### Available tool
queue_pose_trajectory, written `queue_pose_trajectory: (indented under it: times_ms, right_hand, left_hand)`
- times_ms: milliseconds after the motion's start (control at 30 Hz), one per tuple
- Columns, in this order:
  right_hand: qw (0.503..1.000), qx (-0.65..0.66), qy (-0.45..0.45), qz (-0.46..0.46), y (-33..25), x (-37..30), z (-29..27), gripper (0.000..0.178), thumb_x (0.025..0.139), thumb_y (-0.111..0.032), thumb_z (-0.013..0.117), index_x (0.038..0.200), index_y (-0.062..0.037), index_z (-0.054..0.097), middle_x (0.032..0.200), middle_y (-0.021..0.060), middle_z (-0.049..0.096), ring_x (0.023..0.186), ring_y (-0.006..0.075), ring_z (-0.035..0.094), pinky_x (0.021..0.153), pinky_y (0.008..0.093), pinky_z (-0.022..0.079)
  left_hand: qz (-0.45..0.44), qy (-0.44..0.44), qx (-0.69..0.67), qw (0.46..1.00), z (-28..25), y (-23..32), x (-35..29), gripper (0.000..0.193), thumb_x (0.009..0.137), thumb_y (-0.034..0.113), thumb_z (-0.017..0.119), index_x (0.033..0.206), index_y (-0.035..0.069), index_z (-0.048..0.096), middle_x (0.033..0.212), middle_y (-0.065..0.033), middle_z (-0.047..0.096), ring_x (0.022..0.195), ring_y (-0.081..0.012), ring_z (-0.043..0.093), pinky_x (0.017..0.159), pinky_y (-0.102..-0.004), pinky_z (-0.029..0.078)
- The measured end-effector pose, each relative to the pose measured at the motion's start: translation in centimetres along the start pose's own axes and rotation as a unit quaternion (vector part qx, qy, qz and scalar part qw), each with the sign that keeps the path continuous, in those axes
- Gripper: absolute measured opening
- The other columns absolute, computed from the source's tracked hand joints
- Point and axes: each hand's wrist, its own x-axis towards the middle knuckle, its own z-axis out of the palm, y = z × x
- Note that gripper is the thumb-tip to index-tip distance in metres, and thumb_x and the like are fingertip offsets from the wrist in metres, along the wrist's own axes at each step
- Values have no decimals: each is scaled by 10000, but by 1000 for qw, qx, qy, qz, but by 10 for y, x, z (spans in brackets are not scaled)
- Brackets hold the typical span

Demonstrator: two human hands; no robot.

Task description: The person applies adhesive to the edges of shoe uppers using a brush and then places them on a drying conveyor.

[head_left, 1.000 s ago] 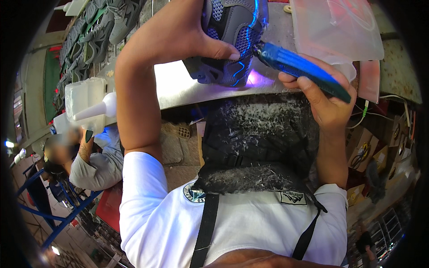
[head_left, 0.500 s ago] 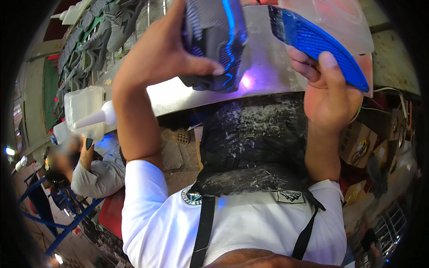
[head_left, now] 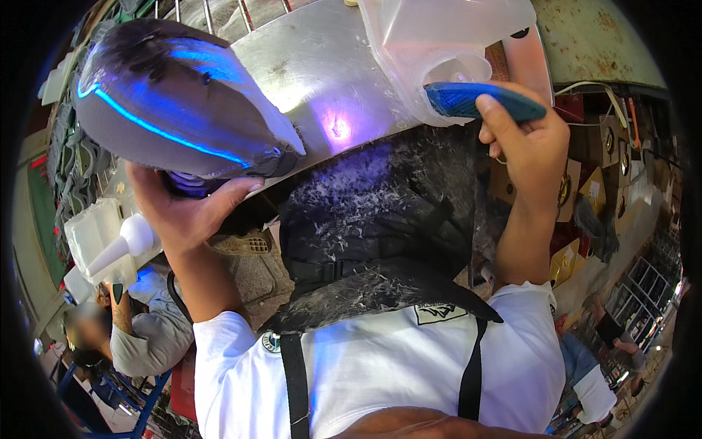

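Note:
My left hand [head_left: 183, 208] is closed around a grey shoe upper [head_left: 161, 110], thumb toward me, and holds it up at the left of the metal worktop. The upper is turned sole side up, and a bright blue line of light runs along its side. My right hand [head_left: 523, 143] grips a blue brush [head_left: 486, 100] with a textured handle between thumb and fingers. The brush's far end reaches into the cut-out opening of a translucent white plastic jug [head_left: 395, 62]; its bristles are hidden there.
A metal worktop [head_left: 322, 62] spans the front, with a violet light spot on it. At the left stand a white bottle with a cone nozzle [head_left: 121, 245] and grey shoe parts [head_left: 80, 157]. A co-worker [head_left: 150, 340] sits at lower left. Cardboard boxes [head_left: 570, 183] are at right.
The shoe upper has moved left and been turned over in my left hand. My right hand has swung the brush left and lowered its end into the jug.

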Motion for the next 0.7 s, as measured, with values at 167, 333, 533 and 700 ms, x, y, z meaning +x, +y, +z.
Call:
queue_pose_trajectory:
  times_ms: [167, 333, 533, 700]
  right_hand:
    - [993, 9, -88, -76, 21, 19, -14, 228, 883, -104, 760, 1064, 23, 704, 777, 45, 688, 633, 70, 596, 564, 209, 463]
    - [982, 105, -137, 71, 17, 23, -31, 242, 910, -121, 721, 1069, 52, 663, 828, 71, 687, 648, 114, 645, 541, 233, 505]
    - [954, 222, -50, 196, 8, 6, -37, 227, 901, -144, 694, 987, 50, 614, 799, 108, 672, 580, 147, 633, 457, 270, 523]
    - [899, 336, -186, 209, 9, -16, -9, 252, 921, -158, 643, 1040, 62, 612, 787, 162, 682, 570, 205, 659, 434, 340, 544]
  left_hand:
    - [-158, -88, -6, 984, -17, 8, -1, 881, 579, 185, 982, 1281, -34, 497, 1176, -136, 629, 1062, -225, 624, 936, -362, 497]
    - [-160, -98, 8, 982, -29, -9, -5, 896, 624, 68, 935, 1361, -36, 436, 1239, -134, 595, 1113, -234, 606, 975, -367, 488]
    - [-173, -82, -169, 967, -10, -10, 23, 1105, 665, 34, 851, 1561, -40, 209, 1382, -199, 535, 1227, -261, 563, 1054, -365, 427]
    - [-230, -116, -302, 918, 2, -13, 19, 1065, 654, 233, 817, 1541, -40, 294, 1443, -216, 504, 1324, -259, 506, 1136, -343, 326]
